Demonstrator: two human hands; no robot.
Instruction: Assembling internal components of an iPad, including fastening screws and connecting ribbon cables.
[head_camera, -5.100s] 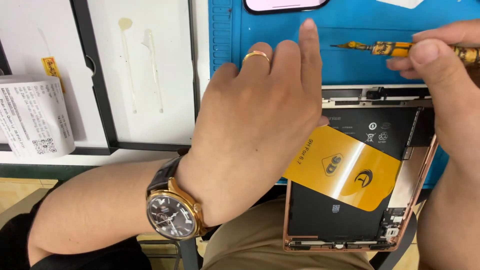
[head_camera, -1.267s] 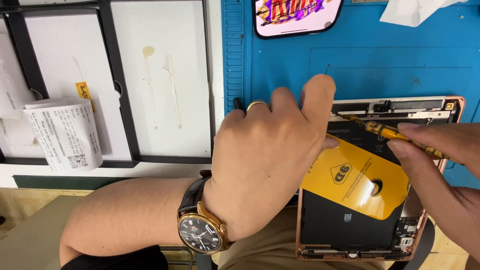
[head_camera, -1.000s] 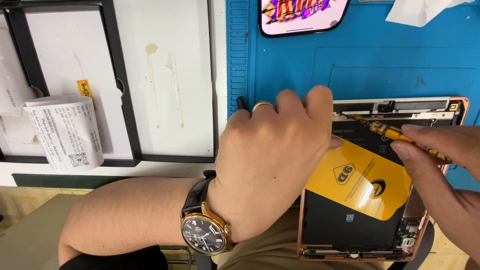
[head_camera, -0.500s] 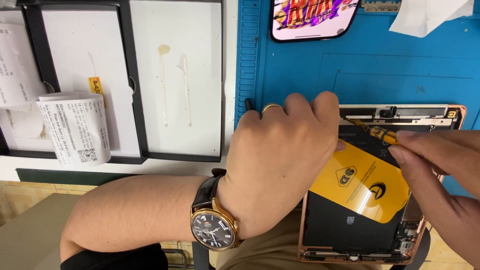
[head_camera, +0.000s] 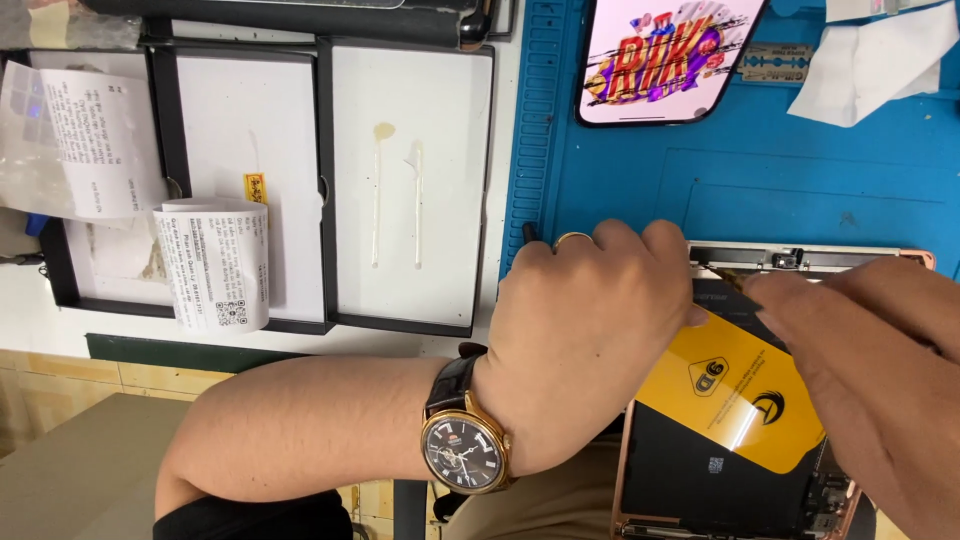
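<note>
While the left hand presses flat on the opened tablet, the right hand pinches a screwdriver, tip pointing up-left at the tablet's top edge. The tablet's long axis runs top-to-bottom, overhanging the blue mat. A phone lies beyond.
</note>
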